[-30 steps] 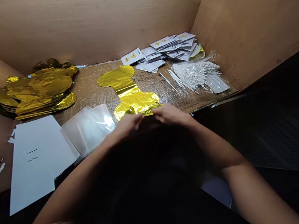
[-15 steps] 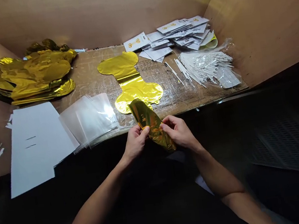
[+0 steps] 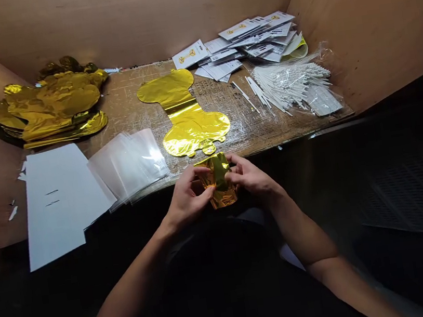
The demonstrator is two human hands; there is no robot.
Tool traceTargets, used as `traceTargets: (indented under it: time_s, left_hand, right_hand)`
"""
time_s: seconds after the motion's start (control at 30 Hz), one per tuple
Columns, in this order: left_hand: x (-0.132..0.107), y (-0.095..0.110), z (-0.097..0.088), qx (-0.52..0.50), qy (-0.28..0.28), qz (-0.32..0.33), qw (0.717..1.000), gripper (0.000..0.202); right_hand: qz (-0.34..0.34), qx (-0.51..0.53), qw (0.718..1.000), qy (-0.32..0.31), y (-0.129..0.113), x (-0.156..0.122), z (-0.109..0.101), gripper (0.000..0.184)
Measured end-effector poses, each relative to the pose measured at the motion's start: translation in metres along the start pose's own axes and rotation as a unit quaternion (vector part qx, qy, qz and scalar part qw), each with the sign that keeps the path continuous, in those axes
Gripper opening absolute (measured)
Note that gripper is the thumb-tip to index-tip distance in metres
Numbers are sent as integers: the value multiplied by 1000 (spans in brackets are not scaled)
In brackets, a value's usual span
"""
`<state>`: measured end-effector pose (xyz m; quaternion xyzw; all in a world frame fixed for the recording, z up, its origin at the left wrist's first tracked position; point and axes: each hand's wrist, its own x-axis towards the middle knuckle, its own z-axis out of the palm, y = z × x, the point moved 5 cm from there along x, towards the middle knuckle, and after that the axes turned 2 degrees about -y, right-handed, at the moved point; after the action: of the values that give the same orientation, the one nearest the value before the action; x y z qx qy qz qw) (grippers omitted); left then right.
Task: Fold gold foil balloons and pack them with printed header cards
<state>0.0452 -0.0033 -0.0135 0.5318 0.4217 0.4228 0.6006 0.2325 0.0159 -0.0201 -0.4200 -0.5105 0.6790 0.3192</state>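
Observation:
Between my hands is a folded wad of gold foil [image 3: 217, 181], pinched by my left hand [image 3: 189, 196] and my right hand [image 3: 249, 174] just off the table's front edge. Its folds are partly hidden by my fingers. A flat gold foil balloon [image 3: 188, 122], shaped like a wide-ended bone, lies on the table just beyond my hands. Its lower end nearly reaches the held foil, but I cannot tell if they are joined.
To the left lie a heap of gold foil balloons [image 3: 47, 108], clear plastic sleeves [image 3: 127, 162] and white paper sheets [image 3: 60, 201]. Printed cards [image 3: 242, 41] and white sticks in plastic [image 3: 290, 87] lie at the back right. Wooden walls [image 3: 368, 15] surround the table.
The foil between my hands has gone from a long upright strip to a short, compact fold. My hands have stayed close together near the table's edge.

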Motion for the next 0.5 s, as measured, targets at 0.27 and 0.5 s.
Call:
traceTargets:
  time_s: [0.27, 0.5]
  left_hand:
    - [-8, -7, -3, -8, 6, -13, 1000, 13]
    - [-34, 23, 6, 237, -84, 185, 950, 14]
  right_hand:
    - [-42, -50, 998, 20, -15, -20, -8, 18]
    - [-9, -238, 957, -165, -38, -13, 9, 25]
